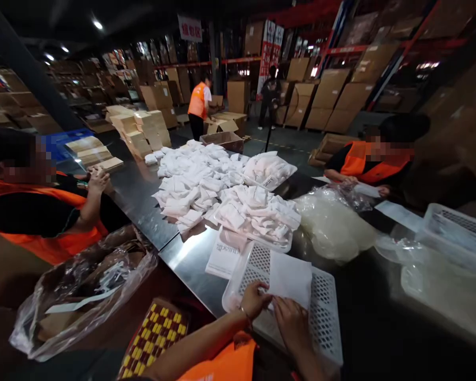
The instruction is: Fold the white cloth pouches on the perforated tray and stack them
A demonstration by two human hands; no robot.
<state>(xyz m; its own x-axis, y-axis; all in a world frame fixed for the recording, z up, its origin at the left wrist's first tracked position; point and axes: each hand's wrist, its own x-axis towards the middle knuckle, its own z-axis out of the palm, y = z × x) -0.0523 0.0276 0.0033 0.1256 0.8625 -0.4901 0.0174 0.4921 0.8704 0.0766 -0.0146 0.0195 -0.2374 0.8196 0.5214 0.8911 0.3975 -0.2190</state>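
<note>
A flat white packet [291, 278] lies inside a white perforated plastic tray [325, 312] at the near edge of the steel table [182, 259]. My left hand [255, 299] pinches the packet's near left edge, fingers closed on it. My right hand [291, 320] grips the near edge right beside it, fingers curled on the packet. Both forearms come in from the bottom of the view, over an orange vest. Beyond the tray sits a heap of white packets [257, 214].
A larger pile of white packets [198, 180] covers the table's middle. Clear plastic bags [333, 225] and another white tray [456, 233] lie to the right. Seated co-workers in orange vests [43, 211] [368, 164] flank the table. A bagged box [79, 291] stands at left. Cartons fill the background.
</note>
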